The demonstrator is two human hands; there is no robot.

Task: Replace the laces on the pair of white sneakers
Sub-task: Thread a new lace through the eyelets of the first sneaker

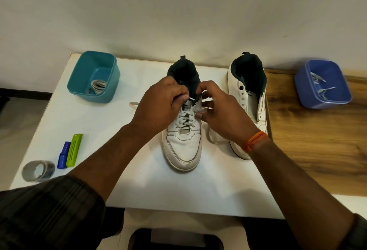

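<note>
A white sneaker (183, 146) with a dark tongue stands toe toward me at the table's middle, a pale lace (185, 117) crossed through its lower eyelets. My left hand (160, 104) pinches one lace end, its white tip showing near the upper eyelets. My right hand (220, 114) holds the shoe's right side and pinches the other lace strand. One lace tail (133, 104) trails left on the table. The second white sneaker (248, 90) stands to the right with bare eyelets.
A teal tub (111, 90) at the back left holds a coiled lace (98, 86). A blue tub (309, 98) on the wooden surface (317, 140) at right holds loose laces. Green and blue clips (69, 152) and a grey tape roll (37, 171) lie at the front left of the white table (139, 190).
</note>
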